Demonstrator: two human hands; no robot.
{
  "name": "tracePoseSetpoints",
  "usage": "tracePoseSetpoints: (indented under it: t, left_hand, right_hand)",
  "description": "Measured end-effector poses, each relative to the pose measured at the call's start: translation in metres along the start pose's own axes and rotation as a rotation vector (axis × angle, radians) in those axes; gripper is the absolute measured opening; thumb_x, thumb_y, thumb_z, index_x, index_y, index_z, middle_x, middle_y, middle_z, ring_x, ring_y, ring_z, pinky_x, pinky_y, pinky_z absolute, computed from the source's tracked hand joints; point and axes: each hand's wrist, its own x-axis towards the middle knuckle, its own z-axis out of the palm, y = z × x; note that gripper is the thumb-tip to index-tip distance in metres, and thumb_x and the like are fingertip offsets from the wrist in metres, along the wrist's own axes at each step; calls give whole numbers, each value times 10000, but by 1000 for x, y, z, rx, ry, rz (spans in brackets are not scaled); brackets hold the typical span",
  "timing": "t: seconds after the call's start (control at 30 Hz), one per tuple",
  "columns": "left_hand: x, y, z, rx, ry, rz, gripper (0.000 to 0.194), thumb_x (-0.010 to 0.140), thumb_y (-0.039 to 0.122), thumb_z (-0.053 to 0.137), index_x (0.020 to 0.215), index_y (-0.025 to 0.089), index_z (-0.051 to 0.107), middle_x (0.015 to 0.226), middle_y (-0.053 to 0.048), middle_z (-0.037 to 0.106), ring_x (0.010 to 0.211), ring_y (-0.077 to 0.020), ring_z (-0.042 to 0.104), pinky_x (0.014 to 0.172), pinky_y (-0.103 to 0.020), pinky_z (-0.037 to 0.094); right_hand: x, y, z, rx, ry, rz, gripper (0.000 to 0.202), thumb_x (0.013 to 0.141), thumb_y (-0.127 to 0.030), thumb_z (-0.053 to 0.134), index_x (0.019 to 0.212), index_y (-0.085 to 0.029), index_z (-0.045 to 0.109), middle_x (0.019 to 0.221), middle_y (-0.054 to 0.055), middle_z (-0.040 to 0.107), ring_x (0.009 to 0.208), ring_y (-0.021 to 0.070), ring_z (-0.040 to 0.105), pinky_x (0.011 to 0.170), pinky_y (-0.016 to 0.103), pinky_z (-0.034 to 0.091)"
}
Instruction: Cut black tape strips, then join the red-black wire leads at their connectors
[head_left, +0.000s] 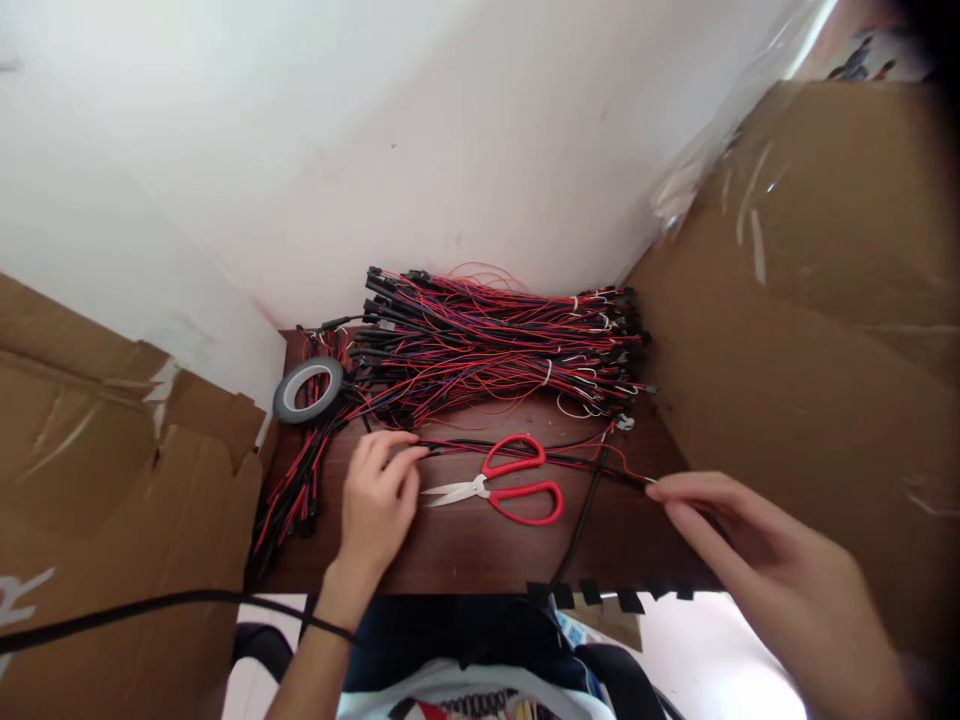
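My left hand (pixel 379 490) rests at the left end of a thin bundle of red and black wires (pixel 577 458), its fingers closed round that end. At the other end, my right hand (pixel 757 545) pinches the bundle's tip between thumb and forefinger, where a short white piece shows. Between my hands the bundle lies along the table, passing under the handles of red-handled scissors (pixel 480 487). The scissors lie flat with blades slightly apart, pointing at my left hand. Behind them sits a large pile of wire harnesses (pixel 487 345) with black connectors, partly tied with white ties.
A roll of black tape (pixel 279 398) leans on more wires (pixel 300 490) at the left. Cardboard (pixel 832 280) walls the right side, and another cardboard piece (pixel 112 480) the left. Short black tape strips (pixel 592 592) hang on the table's front edge. A black cable (pixel 583 520) crosses that edge.
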Motion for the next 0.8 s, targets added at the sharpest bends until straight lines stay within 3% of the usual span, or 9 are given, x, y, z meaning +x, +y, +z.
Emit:
tracePoseSetpoints:
  t: [0.07,0.1,0.17,0.27,0.33,0.47,0.67,0.8]
  left_hand:
    - [-4,13,13,-62,-48,0,227,906,67,501,1007,184,666,1001,-76,643,982,-205,555,869,-365,485]
    - [-5,18,18,-83,-86,-3,205,915,83,510,1014,181,661,990,-76,640,971,-205,550,857,-363,487]
    - [-8,25,25,-98,-198,15,149,914,150,570,1031,180,657,1016,-81,638,978,-219,543,851,-381,486]
    - [-12,29,32,-46,-351,-1,311,854,257,692,1150,187,627,1090,-94,623,1012,-256,532,854,-424,478]
    - [-14,28,36,-10,-395,-20,334,849,263,698,1165,189,620,1084,-95,615,1001,-260,532,841,-428,471]
    - [-16,26,41,12,-365,1,155,911,204,601,1058,176,642,999,-84,620,931,-233,534,802,-394,451]
    - [-19,22,43,23,-312,125,157,944,210,546,1068,169,634,994,-86,637,916,-227,531,809,-393,442]
    - [-21,21,43,2,-312,177,162,939,199,552,1072,156,633,989,-90,637,912,-224,533,792,-379,449]
  right_hand:
    - [12,23,10,-106,25,111,184,869,-395,602,945,-258,698,845,39,732,690,210,682,419,273,458]
    - [16,31,15,-141,-7,118,205,872,-401,585,933,-242,700,882,52,730,697,205,673,429,269,456]
    - [18,43,22,-222,-22,46,241,895,-402,528,927,-233,696,967,72,718,798,220,667,555,303,505]
    - [19,61,23,-401,16,-91,292,922,-425,462,969,-236,680,1043,90,701,961,284,630,814,442,491]
    - [20,77,19,-501,-33,-106,334,918,-477,465,1009,-229,670,1058,99,696,965,313,615,825,479,470]
    - [21,103,18,-464,-115,-113,328,909,-498,491,919,-229,679,1013,86,682,922,284,620,798,440,479]
    - [22,111,29,-301,64,-88,261,896,-462,551,871,-236,679,920,69,680,898,260,613,796,407,477]
    - [22,112,29,-228,79,-73,194,895,-401,583,908,-242,693,936,57,687,914,242,619,833,394,476]
